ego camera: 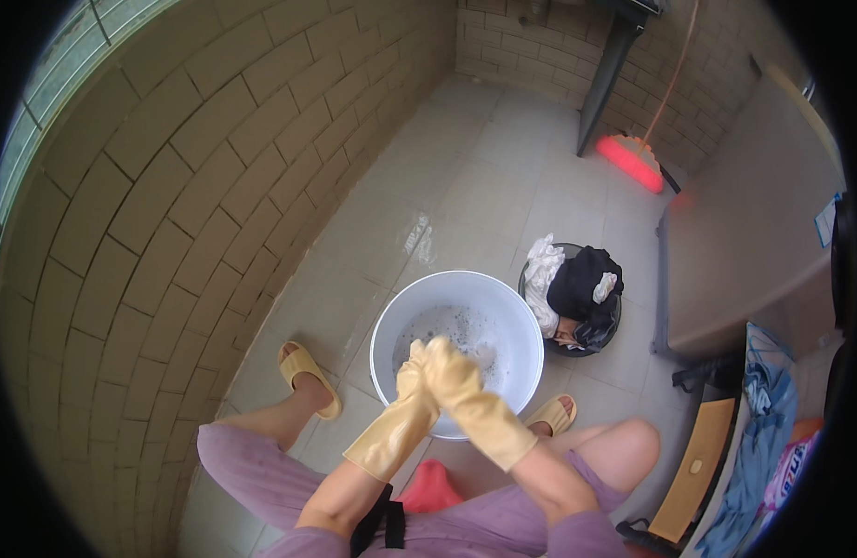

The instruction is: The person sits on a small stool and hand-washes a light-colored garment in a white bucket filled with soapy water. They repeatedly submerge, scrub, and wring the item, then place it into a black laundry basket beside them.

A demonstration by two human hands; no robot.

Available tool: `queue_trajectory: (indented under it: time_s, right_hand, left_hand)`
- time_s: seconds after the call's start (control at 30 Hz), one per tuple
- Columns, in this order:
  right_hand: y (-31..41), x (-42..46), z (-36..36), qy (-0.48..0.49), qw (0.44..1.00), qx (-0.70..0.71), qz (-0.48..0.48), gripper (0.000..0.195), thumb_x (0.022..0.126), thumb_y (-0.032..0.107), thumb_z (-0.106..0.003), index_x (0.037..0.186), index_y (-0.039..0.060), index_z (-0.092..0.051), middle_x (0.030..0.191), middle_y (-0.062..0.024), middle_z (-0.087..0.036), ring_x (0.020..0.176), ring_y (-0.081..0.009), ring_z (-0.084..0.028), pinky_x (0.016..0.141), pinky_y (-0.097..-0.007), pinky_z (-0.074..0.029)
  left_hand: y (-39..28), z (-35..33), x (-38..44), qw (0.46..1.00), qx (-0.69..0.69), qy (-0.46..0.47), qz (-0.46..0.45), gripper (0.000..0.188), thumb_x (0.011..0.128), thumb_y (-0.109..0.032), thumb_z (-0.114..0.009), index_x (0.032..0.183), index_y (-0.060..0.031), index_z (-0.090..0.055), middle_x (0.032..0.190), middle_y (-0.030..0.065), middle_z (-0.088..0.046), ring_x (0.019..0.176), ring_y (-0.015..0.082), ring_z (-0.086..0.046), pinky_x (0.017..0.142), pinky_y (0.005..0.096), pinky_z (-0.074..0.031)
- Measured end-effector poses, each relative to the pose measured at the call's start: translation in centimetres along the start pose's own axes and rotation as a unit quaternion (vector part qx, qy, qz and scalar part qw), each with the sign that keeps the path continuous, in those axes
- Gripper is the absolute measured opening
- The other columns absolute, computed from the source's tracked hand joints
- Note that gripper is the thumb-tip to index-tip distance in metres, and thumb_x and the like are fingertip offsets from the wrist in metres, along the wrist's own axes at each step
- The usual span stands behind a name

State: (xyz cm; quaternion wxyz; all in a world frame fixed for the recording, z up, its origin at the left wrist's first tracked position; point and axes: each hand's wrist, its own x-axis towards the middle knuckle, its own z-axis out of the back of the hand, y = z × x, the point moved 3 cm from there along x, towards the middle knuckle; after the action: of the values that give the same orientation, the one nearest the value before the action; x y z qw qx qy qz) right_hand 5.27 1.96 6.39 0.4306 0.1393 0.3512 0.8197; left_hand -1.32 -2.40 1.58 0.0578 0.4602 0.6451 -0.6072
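Note:
A wide white bucket (pixel 520 317) stands on the floor between my feet. Greyish water (pixel 456 322) with dark specks and some bubbles shows inside it. Over the bucket's near side, my left hand (pixel 413 376) and my right hand (pixel 455 370) press together, both in long cream rubber gloves. Their fingers are curled, and the right one is slightly blurred. Anything between the palms is hidden from view. Beside the bucket, on its right, a dark basin (pixel 566 350) holds white cloth (pixel 542 268) and black cloth (pixel 583 282).
A tiled wall (pixel 212 181) runs along the left. A broom with red bristles (pixel 629 164) leans near a dark table leg (pixel 603 91). To the right stand a large grey appliance (pixel 742 230) and a chair-like frame (pixel 695 467) with blue clothing (pixel 756 446).

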Motion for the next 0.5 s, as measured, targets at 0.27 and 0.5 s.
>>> queue_trajectory:
  time_s: [0.27,0.5]
  right_hand:
    - [-4.5,1.8,4.9,0.003,0.963,0.225,-0.147,0.019,0.096,0.027,-0.065,0.097,0.0081,-0.06,0.086,-0.0092,-0.069,0.078,-0.0229,-0.069,0.064,-0.0349,-0.053]
    - [1.5,0.1,5.2,0.113,0.945,0.298,-0.068,0.026,0.096,0.026,-0.066,0.104,0.0017,-0.059,0.087,-0.0106,-0.068,0.072,-0.0172,-0.068,0.062,-0.0326,-0.055]
  left_hand:
    - [-3.2,-1.1,-2.5,0.984,-0.103,0.0,0.143,0.043,0.098,-0.054,-0.054,0.082,-0.0138,-0.052,0.076,0.0042,-0.057,0.053,0.0197,-0.054,0.039,0.0385,-0.04]
    - [-1.2,-0.2,-0.8,0.994,-0.056,0.046,0.08,0.04,0.098,-0.047,-0.06,0.109,-0.008,-0.064,0.073,-0.0023,-0.058,0.061,0.0143,-0.056,0.047,0.0313,-0.044]
